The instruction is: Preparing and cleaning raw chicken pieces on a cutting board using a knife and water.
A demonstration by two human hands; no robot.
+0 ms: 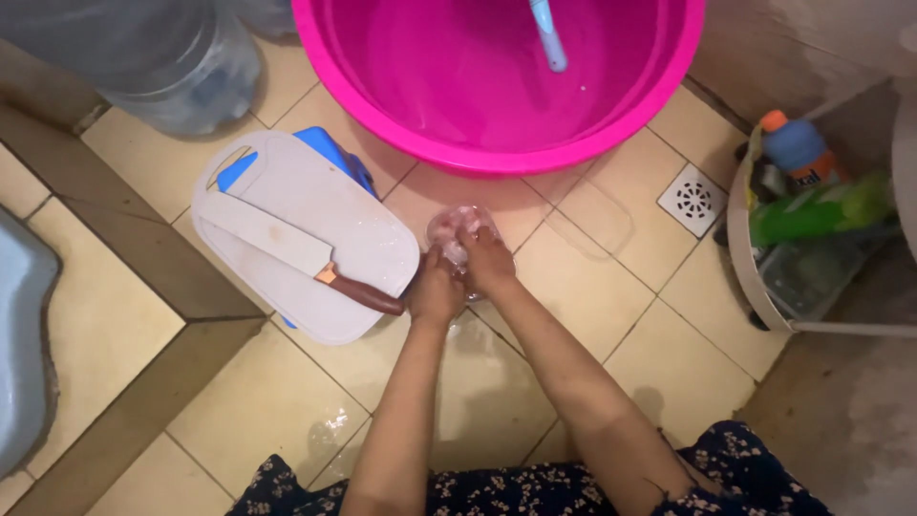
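Both hands are down on the floor tiles: left hand [435,291] and right hand [485,260] pressed around a pale pink lump [457,229], rubbing it just below the pink basin [401,134]. Rinsing looks next, needing a firm hold.

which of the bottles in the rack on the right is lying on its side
The green bottle lies on its side across the rack; the blue bottle with the orange cap behind it stands upright.
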